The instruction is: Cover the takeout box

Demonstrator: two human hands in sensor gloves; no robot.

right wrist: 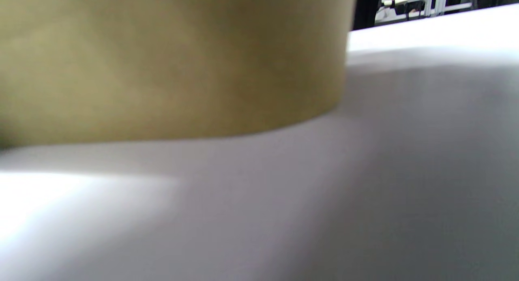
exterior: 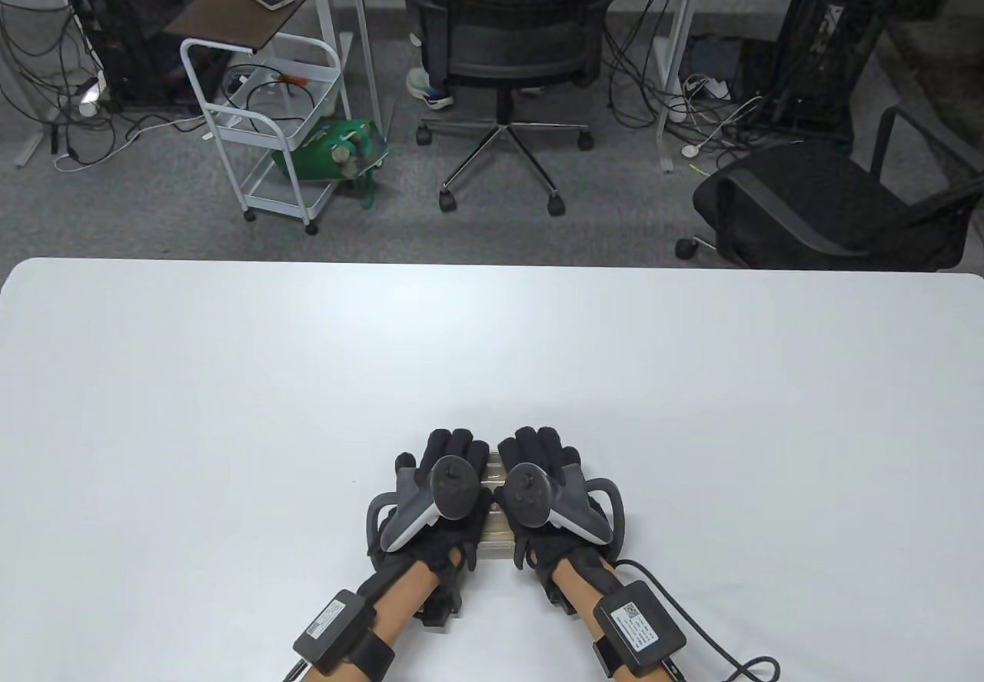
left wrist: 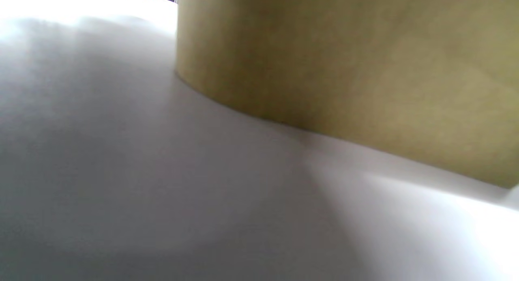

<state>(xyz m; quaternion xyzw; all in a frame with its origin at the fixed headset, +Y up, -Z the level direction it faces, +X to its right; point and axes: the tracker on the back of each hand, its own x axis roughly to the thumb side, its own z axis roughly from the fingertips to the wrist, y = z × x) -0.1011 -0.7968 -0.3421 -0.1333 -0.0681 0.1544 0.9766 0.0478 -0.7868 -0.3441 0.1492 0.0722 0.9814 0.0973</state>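
Hands press flat: we see our left hand and right hand spread, fingers extended, atop the tan rounded paper takeout box (mostly hidden) on the white table.

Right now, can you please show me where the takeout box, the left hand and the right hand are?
takeout box [right wrist: 170, 66]: right wrist view, on its tan side wall.
left hand [exterior: 438, 494]: table view, on the middle of the hand, at the tracker.
right hand [exterior: 542, 494]: table view, on the middle of the hand, at the tracker.
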